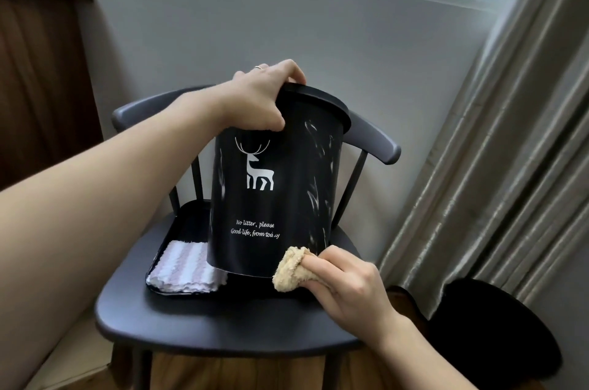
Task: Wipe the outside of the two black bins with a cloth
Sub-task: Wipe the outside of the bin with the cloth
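Observation:
A black bin (296, 198) with a white deer print and white lettering stands tilted on a dark chair seat (204, 322). White smears streak its right side. My left hand (258, 96) grips the bin's top rim, fingers curled over the edge. My right hand (347, 284) holds a bunched tan cloth (291, 271) against the bin's lower right edge. A second black bin (487, 335) sits on the floor at the lower right, only partly visible.
A black tray (178, 230) lies on the seat behind and left of the bin, with a folded white and pink striped cloth (188, 265) in it. The chair's curved backrest (376, 137) stands behind. Grey curtains (497, 166) hang on the right, a wooden door (38, 86) on the left.

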The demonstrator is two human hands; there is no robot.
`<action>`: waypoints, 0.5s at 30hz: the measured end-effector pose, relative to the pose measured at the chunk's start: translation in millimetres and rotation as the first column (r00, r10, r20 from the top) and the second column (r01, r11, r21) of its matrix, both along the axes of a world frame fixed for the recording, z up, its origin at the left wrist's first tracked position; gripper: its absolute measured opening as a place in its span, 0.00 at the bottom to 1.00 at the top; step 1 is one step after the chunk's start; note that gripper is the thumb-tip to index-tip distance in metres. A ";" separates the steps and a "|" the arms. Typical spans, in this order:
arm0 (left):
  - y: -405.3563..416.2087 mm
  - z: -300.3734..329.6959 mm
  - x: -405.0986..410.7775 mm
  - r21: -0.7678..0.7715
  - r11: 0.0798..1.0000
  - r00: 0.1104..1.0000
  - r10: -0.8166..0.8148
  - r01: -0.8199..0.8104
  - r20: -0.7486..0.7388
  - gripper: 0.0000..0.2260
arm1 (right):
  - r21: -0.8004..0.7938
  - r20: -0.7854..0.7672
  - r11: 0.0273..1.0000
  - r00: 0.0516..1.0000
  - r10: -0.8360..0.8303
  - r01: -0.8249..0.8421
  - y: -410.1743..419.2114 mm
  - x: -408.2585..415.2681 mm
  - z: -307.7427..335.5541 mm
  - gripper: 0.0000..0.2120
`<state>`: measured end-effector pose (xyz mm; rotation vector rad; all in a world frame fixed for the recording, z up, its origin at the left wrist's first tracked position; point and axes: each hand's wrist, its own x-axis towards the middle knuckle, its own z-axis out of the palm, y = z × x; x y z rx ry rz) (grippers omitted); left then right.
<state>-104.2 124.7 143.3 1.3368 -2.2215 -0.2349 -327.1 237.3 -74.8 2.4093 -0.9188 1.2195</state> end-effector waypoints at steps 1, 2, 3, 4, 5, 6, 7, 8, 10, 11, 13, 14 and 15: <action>2.5 -0.9 -4.7 -0.026 1.000 0.999 0.003 -0.002 0.040 0.36 | 0.007 -0.002 1.000 1.000 -0.005 0.005 0.1 -0.2 -0.4 0.09; 4.6 -1.6 -8.1 -0.049 0.999 0.997 -0.004 0.008 0.075 0.39 | 0.013 -0.006 1.000 1.000 -0.009 0.010 0.4 -0.1 -0.6 0.09; 5.6 -1.6 -9.8 -0.066 0.998 0.995 -0.010 0.017 0.098 0.41 | 0.016 -0.008 1.000 1.000 -0.013 0.013 0.7 0.0 -0.3 0.09; 5.8 -1.2 -10.2 -0.073 0.997 0.994 -0.013 0.021 0.106 0.41 | 0.018 -0.005 1.000 1.000 -0.014 0.014 0.7 0.3 0.3 0.10; 5.0 -0.5 -9.4 -0.073 0.997 0.994 -0.014 0.022 0.106 0.41 | 0.022 -0.001 1.000 1.000 -0.013 0.013 0.7 0.7 0.9 0.10; 3.8 -0.2 -8.6 -0.072 0.997 0.995 -0.016 0.023 0.102 0.41 | 0.026 0.001 1.000 1.000 -0.012 0.012 1.0 1.2 1.2 0.10; 3.3 0.0 -8.2 -0.072 0.997 0.995 -0.018 0.025 0.099 0.41 | 0.030 0.001 0.999 1.000 -0.012 0.012 1.5 1.7 1.4 0.10; 2.8 0.0 -8.0 -0.070 0.997 0.995 -0.019 0.026 0.094 0.41 | 0.034 0.001 0.999 1.000 -0.010 0.010 2.2 2.2 1.7 0.10; 3.8 -0.1 -7.9 -0.046 0.999 0.998 -0.024 0.027 0.062 0.42 | 0.046 0.001 0.999 1.000 0.004 -0.004 3.5 2.7 3.7 0.10; 4.7 -0.1 -7.1 -0.025 0.999 0.999 -0.025 0.026 0.032 0.42 | 0.050 0.001 0.999 1.000 0.014 -0.014 4.2 2.6 5.0 0.10; 5.4 -0.8 -4.3 0.008 1.000 0.999 -0.029 0.030 -0.027 0.41 | 0.051 -0.006 0.998 1.000 0.028 -0.027 4.9 1.9 7.1 0.10; 5.9 -1.7 -3.2 0.014 0.999 0.998 -0.034 0.035 -0.046 0.41 | 0.053 -0.020 0.998 0.999 0.029 -0.028 5.0 1.5 8.3 0.10; 6.4 -2.5 -2.2 0.012 0.999 0.998 -0.039 0.039 -0.056 0.41 | 0.056 -0.037 0.998 0.999 0.027 -0.025 5.0 1.4 9.5 0.10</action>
